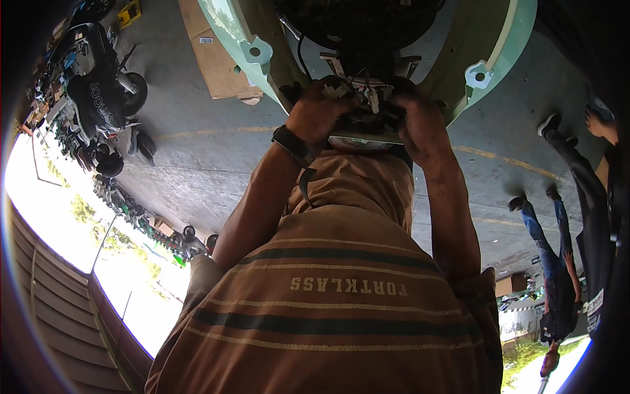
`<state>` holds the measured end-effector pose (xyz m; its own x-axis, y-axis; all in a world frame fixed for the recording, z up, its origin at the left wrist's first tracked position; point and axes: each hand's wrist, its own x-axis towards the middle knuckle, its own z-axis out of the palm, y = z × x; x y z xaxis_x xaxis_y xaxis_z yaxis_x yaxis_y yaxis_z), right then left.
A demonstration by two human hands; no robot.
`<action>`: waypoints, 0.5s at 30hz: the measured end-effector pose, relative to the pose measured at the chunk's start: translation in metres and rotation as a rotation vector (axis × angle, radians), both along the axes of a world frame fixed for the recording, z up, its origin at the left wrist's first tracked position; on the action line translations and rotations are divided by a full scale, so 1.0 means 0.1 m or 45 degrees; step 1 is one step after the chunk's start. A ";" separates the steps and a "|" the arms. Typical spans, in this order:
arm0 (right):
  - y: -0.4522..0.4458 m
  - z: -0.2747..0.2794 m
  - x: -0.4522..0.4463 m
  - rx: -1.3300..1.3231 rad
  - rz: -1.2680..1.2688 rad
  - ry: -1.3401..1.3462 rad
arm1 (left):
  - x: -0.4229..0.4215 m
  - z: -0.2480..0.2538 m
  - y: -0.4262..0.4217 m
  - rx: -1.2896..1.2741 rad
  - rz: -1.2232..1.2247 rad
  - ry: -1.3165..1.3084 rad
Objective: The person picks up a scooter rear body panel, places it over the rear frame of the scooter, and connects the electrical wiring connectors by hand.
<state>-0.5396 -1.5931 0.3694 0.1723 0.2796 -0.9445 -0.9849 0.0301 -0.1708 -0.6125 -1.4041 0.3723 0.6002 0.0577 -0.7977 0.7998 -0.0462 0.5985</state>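
My left hand (312, 117), with a dark watch on its wrist, has its fingers closed around small parts at the rear middle of a pale green vehicle body (508, 49). My right hand (422, 125) reaches into the same dark opening from the other side, its fingertips in shadow among the parts. Between both hands sit a pale connector (374, 100) and several thin wires. What exactly the fingers pinch is too small and dark to make out. A dark round part (357, 23) lies beyond the hands, inside the curved green panels.
Flattened cardboard (216, 59) lies on the grey floor (190, 154) at the upper left. A black scooter (92, 98) and rows of other vehicles stand at the left. On the right are a person in jeans (558, 262) and another in dark clothes (590, 197).
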 end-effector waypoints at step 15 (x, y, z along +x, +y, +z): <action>0.11 0.05 0.04 0.073 0.384 -0.392 | 0.16 0.17 0.02 0.060 -0.116 0.092</action>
<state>-0.5359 -1.5821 0.3743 0.3459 0.4110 -0.8434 -0.8544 -0.2335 -0.4642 -0.5964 -1.4020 0.3895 0.5456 0.0437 -0.8369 0.8320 -0.1473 0.5348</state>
